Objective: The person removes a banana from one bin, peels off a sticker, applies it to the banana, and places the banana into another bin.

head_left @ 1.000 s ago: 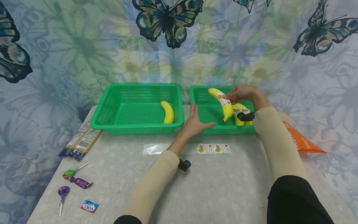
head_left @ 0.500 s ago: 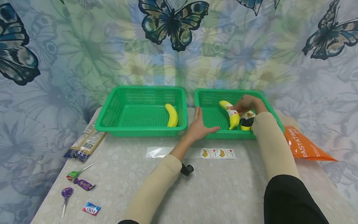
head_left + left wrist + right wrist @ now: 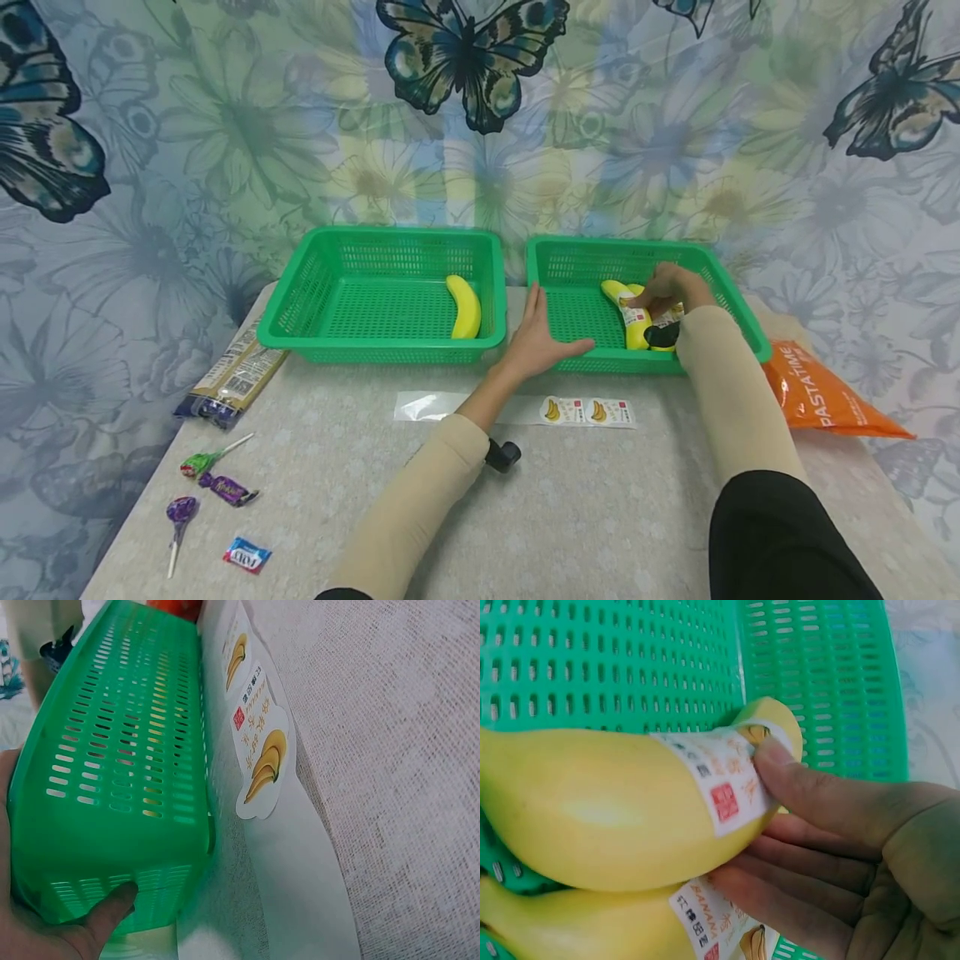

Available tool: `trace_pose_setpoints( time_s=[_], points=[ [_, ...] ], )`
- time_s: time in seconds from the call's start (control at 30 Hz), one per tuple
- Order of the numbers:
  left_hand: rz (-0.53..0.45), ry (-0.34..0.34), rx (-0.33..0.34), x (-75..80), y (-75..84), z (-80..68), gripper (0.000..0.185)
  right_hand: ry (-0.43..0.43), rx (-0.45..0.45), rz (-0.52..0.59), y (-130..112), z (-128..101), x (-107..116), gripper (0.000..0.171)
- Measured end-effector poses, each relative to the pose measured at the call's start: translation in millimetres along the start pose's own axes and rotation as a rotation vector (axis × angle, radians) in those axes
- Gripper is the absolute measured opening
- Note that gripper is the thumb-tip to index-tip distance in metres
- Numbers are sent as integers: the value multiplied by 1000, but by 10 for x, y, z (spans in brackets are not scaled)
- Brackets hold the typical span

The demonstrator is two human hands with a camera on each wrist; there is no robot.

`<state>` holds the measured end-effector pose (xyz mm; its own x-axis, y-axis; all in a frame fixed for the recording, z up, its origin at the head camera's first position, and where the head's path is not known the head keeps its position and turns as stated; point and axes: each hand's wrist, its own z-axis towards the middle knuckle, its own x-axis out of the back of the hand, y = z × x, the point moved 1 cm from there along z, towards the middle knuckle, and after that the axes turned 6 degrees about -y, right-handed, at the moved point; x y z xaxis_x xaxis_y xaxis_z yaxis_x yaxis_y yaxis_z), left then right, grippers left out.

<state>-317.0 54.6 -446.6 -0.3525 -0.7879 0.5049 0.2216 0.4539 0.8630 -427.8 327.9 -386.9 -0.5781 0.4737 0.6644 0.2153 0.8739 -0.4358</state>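
My right hand [image 3: 670, 287] is inside the right green basket [image 3: 645, 362]. It holds a yellow banana [image 3: 592, 810] with a white label wrapped round it, thumb on the label and fingers underneath. Another labelled banana [image 3: 592, 922] lies right beside it, partly hidden by the hand. My left hand [image 3: 534, 343] rests at that basket's left front corner, its fingers straight and spread. In the left wrist view the thumb [image 3: 112, 907] lies against the basket wall. A strip of backing paper [image 3: 517, 408] with two banana labels [image 3: 573, 410] lies in front of the basket.
One banana without a label [image 3: 464, 307] lies in the left green basket [image 3: 382, 352]. An orange pasta bag [image 3: 828, 396] is at the right, a gold packet [image 3: 236, 375] at the left. Lollipops [image 3: 182, 510] and wrapped sweets [image 3: 246, 555] lie on the left of the table.
My right hand has lowered the labelled banana down into the right basket, beside the other labelled ones. The left hand has stayed at the basket corner. The head view has shifted slightly.
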Motion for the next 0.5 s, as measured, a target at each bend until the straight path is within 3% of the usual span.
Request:
trace_pose_setpoints(
  time_s=[0.5],
  points=[
    [6, 5, -3, -1, 26, -31, 120, 39, -54, 43, -44, 47, -41, 39]
  ],
)
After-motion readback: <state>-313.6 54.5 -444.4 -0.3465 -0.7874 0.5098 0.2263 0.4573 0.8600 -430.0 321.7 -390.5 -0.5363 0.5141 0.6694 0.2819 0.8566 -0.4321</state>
